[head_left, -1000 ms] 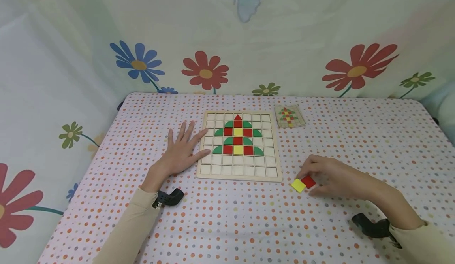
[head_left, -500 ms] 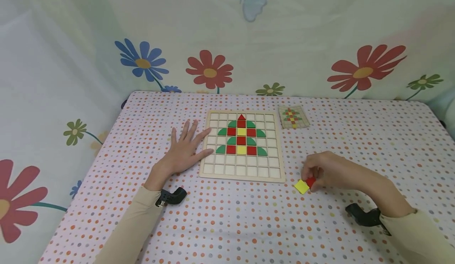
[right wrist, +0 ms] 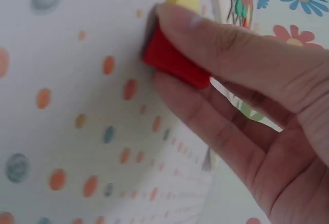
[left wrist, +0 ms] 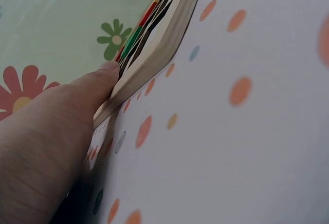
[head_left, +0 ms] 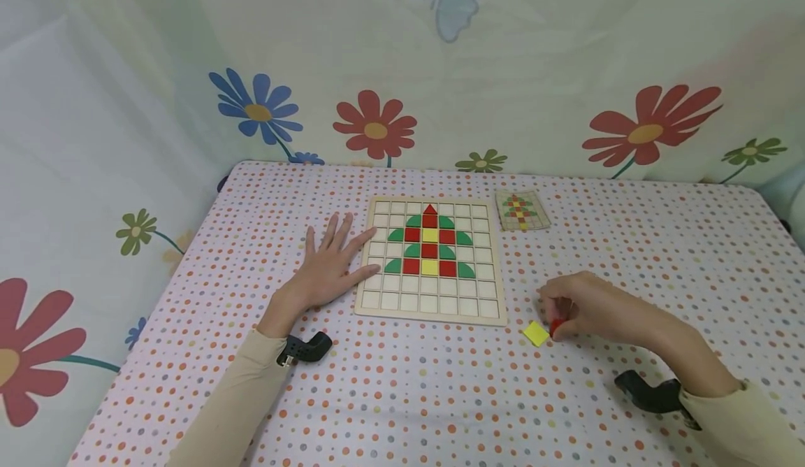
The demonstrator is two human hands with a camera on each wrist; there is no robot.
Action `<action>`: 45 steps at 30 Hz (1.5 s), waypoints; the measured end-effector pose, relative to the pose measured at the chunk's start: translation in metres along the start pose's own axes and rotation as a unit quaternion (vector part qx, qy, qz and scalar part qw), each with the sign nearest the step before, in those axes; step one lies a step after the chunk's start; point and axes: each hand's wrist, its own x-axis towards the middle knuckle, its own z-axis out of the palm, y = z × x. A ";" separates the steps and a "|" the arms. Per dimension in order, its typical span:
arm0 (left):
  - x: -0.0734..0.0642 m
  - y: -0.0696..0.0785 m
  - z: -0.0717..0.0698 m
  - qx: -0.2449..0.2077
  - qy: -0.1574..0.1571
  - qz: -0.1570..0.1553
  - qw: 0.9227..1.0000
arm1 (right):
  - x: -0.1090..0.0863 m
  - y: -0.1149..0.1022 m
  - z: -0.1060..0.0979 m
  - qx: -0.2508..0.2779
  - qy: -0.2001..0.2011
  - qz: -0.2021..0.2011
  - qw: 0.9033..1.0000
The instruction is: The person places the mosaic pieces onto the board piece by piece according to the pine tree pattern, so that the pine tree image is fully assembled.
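Note:
My left hand lies flat with fingers spread, its thumb and index fingertips on the left rim of a wooden grid board. Green, red and yellow pieces on the board form a tree shape topped by a red triangle. To the right of the board, my right hand pinches a red square tile between thumb and fingers, close over the tablecloth. A yellow square tile lies on the cloth just left of those fingertips.
A small pattern card with a printed tree lies beyond the board's upper right corner. The dotted tablecloth covers the table. A flowered curtain hangs behind it and along the left side.
The right hand's fingers have closed on the red tile and drawn it slightly away from the yellow one. The left hand keeps its place on the board's edge.

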 end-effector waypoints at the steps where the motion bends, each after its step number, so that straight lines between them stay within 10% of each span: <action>1: 0.000 0.000 0.000 0.001 0.000 0.000 1.000 | 0.000 0.000 -0.001 -0.006 0.001 0.000 1.000; 13: -0.002 0.001 -0.002 -0.002 -0.002 -0.001 1.000 | 0.040 -0.041 -0.016 -0.033 0.051 -0.041 0.997; 26: -0.002 0.004 -0.002 -0.006 -0.005 -0.003 1.000 | 0.108 -0.082 0.023 0.052 0.109 -0.090 0.989; 45: -0.002 0.003 -0.002 -0.004 -0.005 -0.005 1.000 | 0.122 -0.085 0.040 0.070 0.127 -0.069 0.987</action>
